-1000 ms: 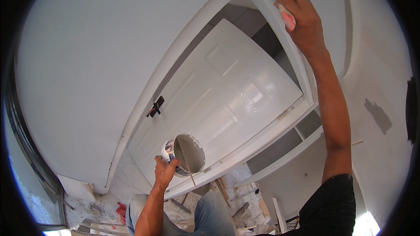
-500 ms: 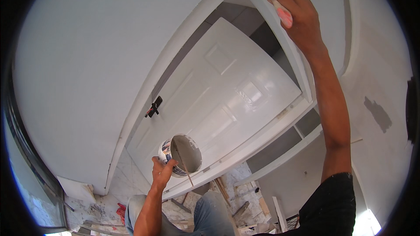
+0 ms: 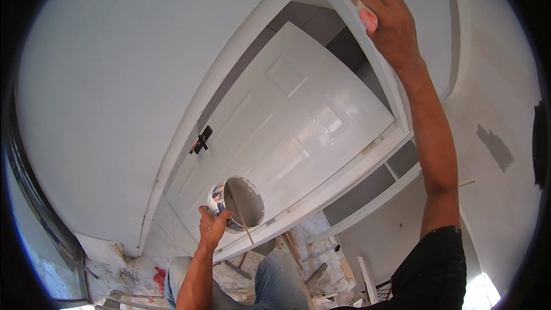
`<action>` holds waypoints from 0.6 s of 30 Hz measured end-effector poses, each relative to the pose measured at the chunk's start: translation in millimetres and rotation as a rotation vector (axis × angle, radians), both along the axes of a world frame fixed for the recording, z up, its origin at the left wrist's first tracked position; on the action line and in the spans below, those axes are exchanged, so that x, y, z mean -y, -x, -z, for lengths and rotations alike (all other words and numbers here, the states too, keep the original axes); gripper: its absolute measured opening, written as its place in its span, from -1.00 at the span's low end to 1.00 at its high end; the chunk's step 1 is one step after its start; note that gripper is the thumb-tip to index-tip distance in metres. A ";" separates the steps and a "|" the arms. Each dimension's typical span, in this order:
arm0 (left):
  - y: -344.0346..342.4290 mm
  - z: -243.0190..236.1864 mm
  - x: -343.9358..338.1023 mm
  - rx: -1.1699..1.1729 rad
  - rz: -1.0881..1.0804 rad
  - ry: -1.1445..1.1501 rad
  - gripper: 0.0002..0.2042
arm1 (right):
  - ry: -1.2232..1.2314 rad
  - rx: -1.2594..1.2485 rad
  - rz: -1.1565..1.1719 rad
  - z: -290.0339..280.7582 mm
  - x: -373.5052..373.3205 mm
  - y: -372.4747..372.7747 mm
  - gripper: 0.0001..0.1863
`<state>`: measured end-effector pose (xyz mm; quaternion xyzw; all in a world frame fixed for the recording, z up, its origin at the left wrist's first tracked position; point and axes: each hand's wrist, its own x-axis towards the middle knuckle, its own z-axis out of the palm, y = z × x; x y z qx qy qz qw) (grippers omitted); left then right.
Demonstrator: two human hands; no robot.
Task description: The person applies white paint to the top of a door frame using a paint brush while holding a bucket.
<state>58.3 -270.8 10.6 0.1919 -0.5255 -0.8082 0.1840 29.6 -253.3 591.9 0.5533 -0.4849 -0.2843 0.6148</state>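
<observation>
My right hand (image 3: 393, 26), raised at the upper right, is closed around a paintbrush (image 3: 368, 19). Its handle ends in a pinkish-red tip, and its pale head lies at the top corner of a white door frame (image 3: 198, 95). Lower down, my left hand (image 3: 213, 225) grips the side of a paint bucket (image 3: 256, 193), its thumb near the rim. The bucket is tilted so that its greyish inside shows, and a thin stick (image 3: 242, 218) leans across its mouth. How much paint is inside I cannot tell.
A white panelled door (image 3: 287, 115) with a black handle (image 3: 202, 139) stands behind the bucket. Scraps and wood pieces litter the marble-look floor (image 3: 163, 235). A red item (image 3: 159, 278) lies near my left leg. The right wall bears a grey patch (image 3: 495, 148).
My right hand and the paintbrush have shifted slightly up and to the left along the frame corner. My left hand and the bucket stay almost where they were.
</observation>
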 end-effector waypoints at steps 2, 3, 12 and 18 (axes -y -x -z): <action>-6.7 -5.5 3.3 0.007 0.057 -0.058 -0.34 | 0.027 0.008 -0.010 -0.6 -10.8 6.7 -0.46; -9.8 -11.4 4.5 0.010 0.088 -0.088 -0.33 | 0.039 0.012 -0.013 -0.3 -15.1 9.3 -0.46; -6.5 -8.2 2.8 0.042 0.057 -0.047 -0.33 | 0.030 -0.026 0.004 -1.4 -8.6 8.2 -0.48; -8.7 -10.5 7.1 0.085 0.117 -0.070 -0.30 | 0.000 -0.013 -0.072 7.2 -11.4 1.4 -0.50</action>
